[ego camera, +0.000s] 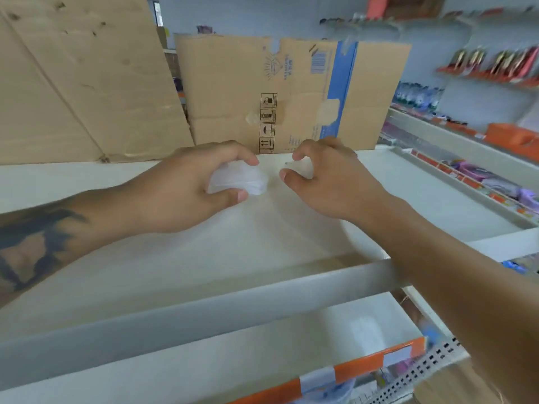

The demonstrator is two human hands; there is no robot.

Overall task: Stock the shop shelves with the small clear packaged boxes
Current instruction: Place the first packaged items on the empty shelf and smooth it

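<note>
Clear boxes: one in each hand, both low over the white shelf [180,275], mid-depth, approx centre of view; left box [242,179] is a soft blurry clear pack, right box [300,168] smaller in view, mostly hidden by the hand.

Left hand [186,185]: fingers curled over the top, thumb under/front at 6 o'clock of the box; full wrap grip, prob. so the slick pack doesn't slip while it's set down. Right hand [326,182]: pinch grip, index fingertip and thumb closed on the box's left end, rest of fingers curled behind; lighter hold, looks like fine positioning. Can't tell if either box touches the shelf yet; motion blur.

Boxes sit just apart, gap between them at centre; my read: placing side by side as a row.

Outward: cardboard carton [291,91] stands upright at 12 o'clock behind the hands, at the shelf's back edge; bigger cardboard sheet [81,83] at 10 o'clock; grey front rail [204,313] at 6 o'clock, both forearms reach over it; lower shelf w/ orange price strip [364,363] at 5 o'clock; stocked aisle shelves [472,158] at 2-3 o'clock, contents too blurred to ID.

Risk: clear-on-white, hard to judge alignment.
</note>
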